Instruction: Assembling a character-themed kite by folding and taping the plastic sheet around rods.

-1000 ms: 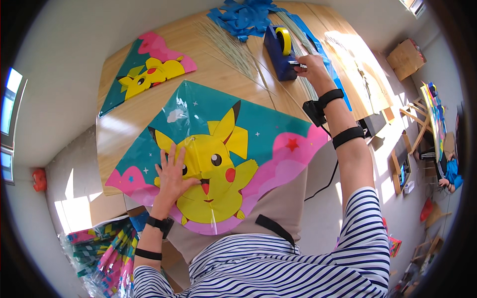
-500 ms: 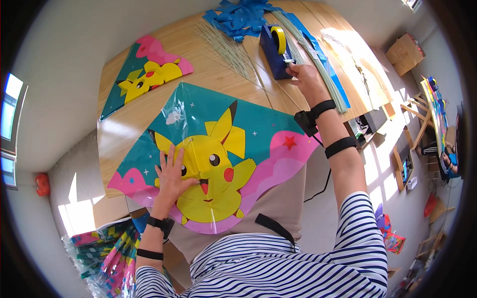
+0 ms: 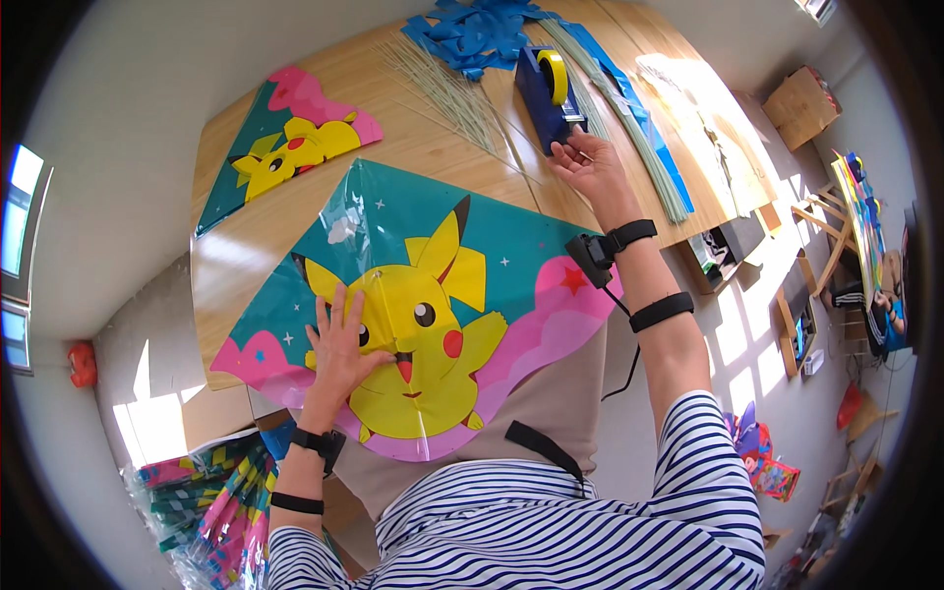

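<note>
A teal and pink kite sail (image 3: 442,339) printed with a yellow cartoon animal spreads over the near table edge and my lap. My left hand (image 3: 339,349) lies open on its left half, fingers spread and pressing the sheet. Beyond the sail's upper right edge stands a dark blue tape dispenser (image 3: 532,93) with a yellow tape roll (image 3: 555,77) in it. My right hand (image 3: 593,169) is just in front of the dispenser's cutter end, its thumb and fingers pinched together. Whatever is between those fingertips is too small to make out.
A folded matching sail (image 3: 295,157) lies at the table's far left. Thin pale rods (image 3: 447,98) are spread behind, with a rod bundle (image 3: 629,118) right of the dispenser. Blue strips (image 3: 472,34) are heaped at the back. Packed sails (image 3: 216,501) sit at lower left.
My right hand has drawn back slightly from the dispenser's cutter, toward me and a little left. My left hand stays put on the sail.
</note>
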A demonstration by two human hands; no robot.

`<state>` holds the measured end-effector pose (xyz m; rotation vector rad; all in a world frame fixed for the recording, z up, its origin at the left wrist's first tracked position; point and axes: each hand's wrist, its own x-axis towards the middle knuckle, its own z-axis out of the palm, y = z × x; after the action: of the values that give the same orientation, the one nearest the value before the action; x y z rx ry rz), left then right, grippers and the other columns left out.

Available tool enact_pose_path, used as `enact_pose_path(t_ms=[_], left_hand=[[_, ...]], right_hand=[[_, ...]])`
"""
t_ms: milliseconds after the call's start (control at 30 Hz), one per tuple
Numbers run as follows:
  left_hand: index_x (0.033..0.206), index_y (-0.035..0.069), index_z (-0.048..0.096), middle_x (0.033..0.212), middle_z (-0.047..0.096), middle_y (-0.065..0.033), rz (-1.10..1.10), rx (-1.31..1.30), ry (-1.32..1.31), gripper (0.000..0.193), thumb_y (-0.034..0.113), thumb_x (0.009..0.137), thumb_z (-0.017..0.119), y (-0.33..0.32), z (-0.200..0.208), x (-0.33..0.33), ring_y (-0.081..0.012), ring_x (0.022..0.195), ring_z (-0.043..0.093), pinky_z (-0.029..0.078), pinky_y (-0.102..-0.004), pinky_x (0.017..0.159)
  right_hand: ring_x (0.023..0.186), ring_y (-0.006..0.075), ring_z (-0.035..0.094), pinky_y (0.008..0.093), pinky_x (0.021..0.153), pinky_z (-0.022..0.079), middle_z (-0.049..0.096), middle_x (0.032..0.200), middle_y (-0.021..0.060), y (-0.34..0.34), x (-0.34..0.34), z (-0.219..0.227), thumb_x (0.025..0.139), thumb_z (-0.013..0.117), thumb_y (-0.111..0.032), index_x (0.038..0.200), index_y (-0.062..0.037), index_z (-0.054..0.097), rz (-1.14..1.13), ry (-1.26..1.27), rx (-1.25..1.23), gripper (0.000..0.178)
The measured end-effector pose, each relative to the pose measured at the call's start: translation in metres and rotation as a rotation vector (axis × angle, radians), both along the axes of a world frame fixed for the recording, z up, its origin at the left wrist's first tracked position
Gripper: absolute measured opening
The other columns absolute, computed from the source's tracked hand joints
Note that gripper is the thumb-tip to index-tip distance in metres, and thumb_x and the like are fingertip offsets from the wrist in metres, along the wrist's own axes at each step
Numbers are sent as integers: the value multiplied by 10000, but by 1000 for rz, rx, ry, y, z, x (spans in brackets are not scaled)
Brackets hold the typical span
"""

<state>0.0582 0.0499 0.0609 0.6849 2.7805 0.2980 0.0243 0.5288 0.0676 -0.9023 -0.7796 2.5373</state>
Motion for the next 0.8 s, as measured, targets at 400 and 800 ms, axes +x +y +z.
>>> enact_pose_path(t_ms=[400,800], left_hand=[[1544,185,344,1652,183,-96,-1,6,2,1161,391,562,929,0,-1,0,-466,1503,105,189,-787,1072],[1563,196,309,1662,169,-86,10,-38,-17,1179,368,577,933,3,2,0,-437,1517,107,188,-746,1107]], right_hand=[[1069,356,671,586,961,495,605,1076,174,-11,-12,9,923,596,-21,1061,58,543,-122,34,197,167],[756,240,654,444,731,529,656,840,97,1,-18,-13,845,692,-13,877,-16,630,-233,-220,297,69]])
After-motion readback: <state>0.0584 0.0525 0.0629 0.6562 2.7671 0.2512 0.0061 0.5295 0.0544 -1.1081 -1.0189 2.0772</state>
